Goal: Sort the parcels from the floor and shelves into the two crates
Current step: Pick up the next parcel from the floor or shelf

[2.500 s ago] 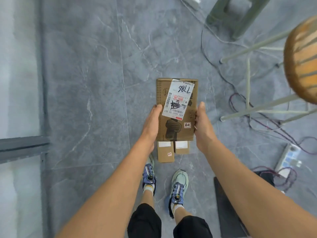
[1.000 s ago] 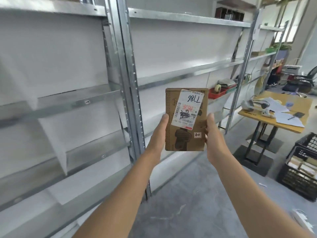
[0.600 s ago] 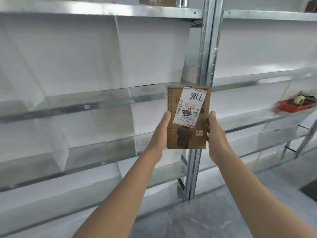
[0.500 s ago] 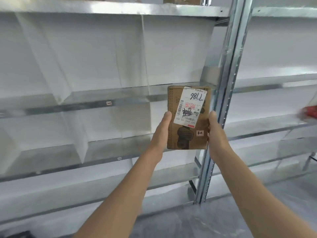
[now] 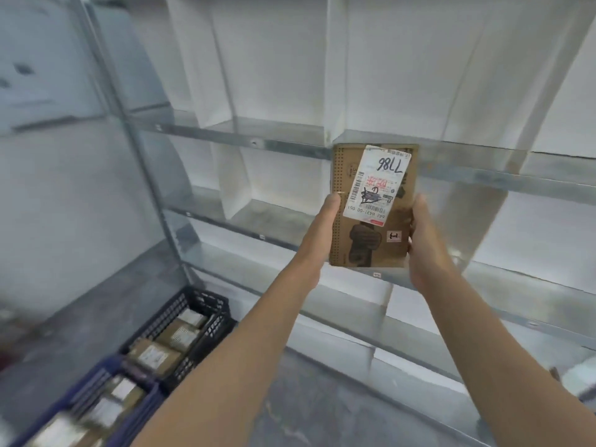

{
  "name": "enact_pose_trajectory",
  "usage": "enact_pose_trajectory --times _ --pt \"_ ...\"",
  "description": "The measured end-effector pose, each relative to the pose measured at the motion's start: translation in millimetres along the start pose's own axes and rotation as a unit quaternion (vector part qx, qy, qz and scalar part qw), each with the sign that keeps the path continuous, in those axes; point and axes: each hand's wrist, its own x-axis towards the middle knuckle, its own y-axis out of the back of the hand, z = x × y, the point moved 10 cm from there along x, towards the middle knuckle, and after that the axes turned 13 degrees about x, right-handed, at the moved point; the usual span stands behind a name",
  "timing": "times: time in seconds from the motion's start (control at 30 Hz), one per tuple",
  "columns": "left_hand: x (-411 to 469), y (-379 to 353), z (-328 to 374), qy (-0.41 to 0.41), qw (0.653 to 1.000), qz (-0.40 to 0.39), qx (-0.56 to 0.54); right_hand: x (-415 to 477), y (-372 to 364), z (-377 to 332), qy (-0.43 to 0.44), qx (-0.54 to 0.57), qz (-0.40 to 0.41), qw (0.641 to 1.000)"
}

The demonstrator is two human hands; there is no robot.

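Head view: the parcel (image 5: pixel 371 246), gripped by its side edges between left hand (image 5: pixel 322 230) and right hand (image 5: pixel 425 243) before the shelving (image 5: pixel 290 146), should be lowered into the black crate (image 5: pixel 211 301) or blue crate (image 5: pixel 93 377) as its label dictates.

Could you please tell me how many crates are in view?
2. The black crate sits on the floor at lower left; the blue crate is beside it, nearer, partly cropped.
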Motion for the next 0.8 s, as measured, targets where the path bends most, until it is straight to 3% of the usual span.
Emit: enact_pose_trajectory --times 0.23,0.5,0.8 --pt "-6.6 91.2 -43.7 0.053 0.987 0.148 -0.032 15.1 -115.8 44.9 -0.059 -0.009 -0.153 0.986" --pt "-55.4 167.0 -97.9 0.107 0.946 0.301 -0.053 -11.2 -216.3 110.8 -0.134 -0.048 -0.323 0.936" --pt "-94.5 237.4 -160.9 0.172 0.906 0.377 -0.081 -49.3 -299.2 184.0 -0.209 -0.067 -0.402 0.889"
